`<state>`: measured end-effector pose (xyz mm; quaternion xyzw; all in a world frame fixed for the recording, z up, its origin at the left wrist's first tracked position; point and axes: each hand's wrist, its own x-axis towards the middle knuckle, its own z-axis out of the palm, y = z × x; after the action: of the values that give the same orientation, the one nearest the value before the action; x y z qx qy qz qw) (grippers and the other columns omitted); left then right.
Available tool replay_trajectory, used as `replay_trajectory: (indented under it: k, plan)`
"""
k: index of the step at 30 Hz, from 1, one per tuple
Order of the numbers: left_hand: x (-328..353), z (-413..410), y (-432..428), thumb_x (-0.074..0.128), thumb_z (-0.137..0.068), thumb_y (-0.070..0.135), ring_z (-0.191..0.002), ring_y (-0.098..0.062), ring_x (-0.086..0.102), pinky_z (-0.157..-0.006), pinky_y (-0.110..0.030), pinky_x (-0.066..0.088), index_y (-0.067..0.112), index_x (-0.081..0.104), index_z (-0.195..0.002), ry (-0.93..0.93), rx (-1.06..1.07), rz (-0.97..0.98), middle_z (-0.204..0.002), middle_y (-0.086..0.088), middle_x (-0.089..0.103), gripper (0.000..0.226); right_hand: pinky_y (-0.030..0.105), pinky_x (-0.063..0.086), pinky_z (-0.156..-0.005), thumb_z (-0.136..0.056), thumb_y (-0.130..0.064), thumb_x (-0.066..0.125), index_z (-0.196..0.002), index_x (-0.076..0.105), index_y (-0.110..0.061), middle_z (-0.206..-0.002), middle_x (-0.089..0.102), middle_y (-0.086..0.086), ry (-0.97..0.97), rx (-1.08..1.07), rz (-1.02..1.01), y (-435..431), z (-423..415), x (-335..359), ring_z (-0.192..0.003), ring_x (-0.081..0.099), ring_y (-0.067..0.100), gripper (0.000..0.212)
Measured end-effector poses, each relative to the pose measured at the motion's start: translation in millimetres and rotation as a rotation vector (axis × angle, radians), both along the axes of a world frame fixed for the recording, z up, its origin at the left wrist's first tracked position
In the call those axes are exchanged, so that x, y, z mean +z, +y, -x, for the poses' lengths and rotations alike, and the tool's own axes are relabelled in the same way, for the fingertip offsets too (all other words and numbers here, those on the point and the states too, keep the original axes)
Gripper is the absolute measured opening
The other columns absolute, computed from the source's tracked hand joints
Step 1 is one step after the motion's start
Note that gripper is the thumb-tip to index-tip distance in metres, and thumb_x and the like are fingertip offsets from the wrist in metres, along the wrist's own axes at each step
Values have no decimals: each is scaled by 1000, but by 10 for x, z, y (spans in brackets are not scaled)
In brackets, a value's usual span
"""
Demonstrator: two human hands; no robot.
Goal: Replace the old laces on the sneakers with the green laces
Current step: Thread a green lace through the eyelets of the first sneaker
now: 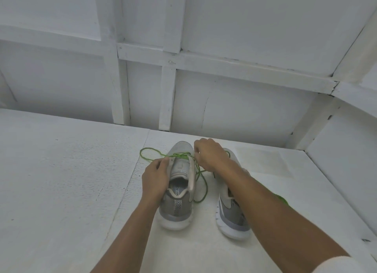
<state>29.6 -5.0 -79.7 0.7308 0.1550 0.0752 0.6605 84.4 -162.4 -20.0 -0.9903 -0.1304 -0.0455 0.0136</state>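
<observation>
**Green lace going into the left sneaker**

Two grey sneakers with white soles stand side by side on the white tabletop (61, 170), heels toward the person and toes toward the panelled white wall (244, 109). They sit near each other but do not touch.

The left hand (156, 179) grips the left sneaker (179, 203) by its outer side. Its fingers curl over the edge of the upper beside the tongue, and the thumb lies near the front eyelets. The right hand (210, 156) is closed too. Its fingertips pinch the lace (202, 183) at the sneaker's inner eyelet row, close to the toe.

The lace – thin and bright green – crosses the front of this sneaker just above the tongue. On the left it runs out into a loose loop lying on the tabletop beyond the left hand. On the right it drops from under the right hand in long slack curves, down between the two sneakers to about the level of the collar. The rest of the eyelet rows look bare, and the tongue stands open and upright.

The right sneaker (232, 215) is partly hidden by the right forearm, which crosses over its middle, so I cannot tell how it is laced. A green bit (282, 199) shows just past that forearm, at the far side – too little of it is visible to say what it is. A white sleeve (346, 265) shows at the bottom right corner.
</observation>
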Motion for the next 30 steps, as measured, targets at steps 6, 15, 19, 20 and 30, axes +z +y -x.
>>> replay_trajectory:
  k: [6,15,19,20,30]
  plan:
    - [5,14,13,48,-98,36,-104,-19,58,-93,-37,45,20,67,-109,-16,4,-7,-107,3,66,27,38,43,-87,-98,-26,49,-105,64,-18,-115,59,3,65,-1,-63,-44,-14,-94,-106,52,27,18]
    - [24,33,-4,48,-98,33,-95,-20,60,-88,-36,46,21,67,-91,-11,0,28,-91,7,67,23,22,31,-49,-92,-13,50,-92,52,-18,-73,54,-3,-303,-440,-1674,-315,-227,724,-55,41,9,6]
    - [7,19,1,50,-97,33,-106,-19,58,-98,-38,44,21,69,-109,-4,9,16,-108,5,67,25,23,41,-68,-91,-27,61,-108,66,-26,-84,57,-9,-27,-88,-576,-131,-95,272,-74,55,10,17]
    - [8,17,3,50,-97,33,-106,-19,58,-98,-39,44,21,68,-109,-1,10,10,-108,5,67,26,25,45,-74,-91,-29,62,-114,65,-29,-93,61,-5,76,-46,-388,-95,-63,140,-83,58,14,24]
    - [21,26,-4,49,-98,34,-96,-18,58,-85,-34,43,23,67,-98,-7,12,14,-94,10,65,20,30,40,-67,-88,-27,50,-92,62,-21,-99,64,2,27,-165,-199,-72,4,107,-86,56,24,13]
